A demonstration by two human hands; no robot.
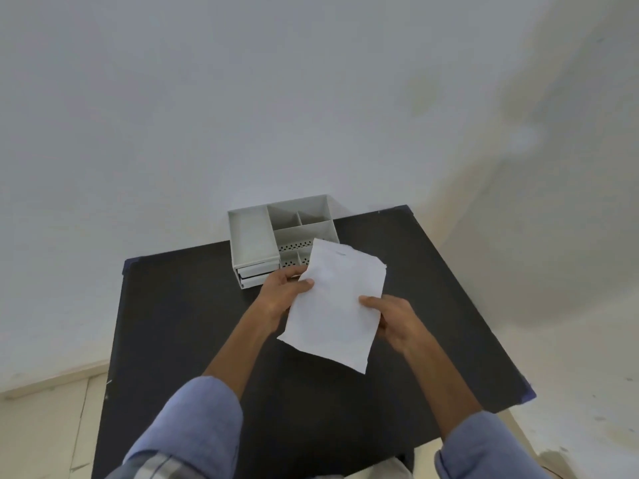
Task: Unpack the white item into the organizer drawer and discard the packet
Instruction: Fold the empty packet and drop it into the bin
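Note:
A flat white packet (333,302) is held up above the black table (193,323), tilted, its top edge toward the organizer. My left hand (281,293) grips its left edge with the thumb on top. My right hand (389,318) grips its right edge the same way. The white desk organizer (252,236) stands at the table's far edge against the wall, with open compartments on top and two small drawers (257,274) at its lower left front, both slightly pulled out. The packet hides the organizer's front right part. The packet's contents are not visible.
A white wall rises right behind the organizer. The table's left and right edges drop to a pale tiled floor (45,426). Blue sleeves cover both forearms near the bottom of the view.

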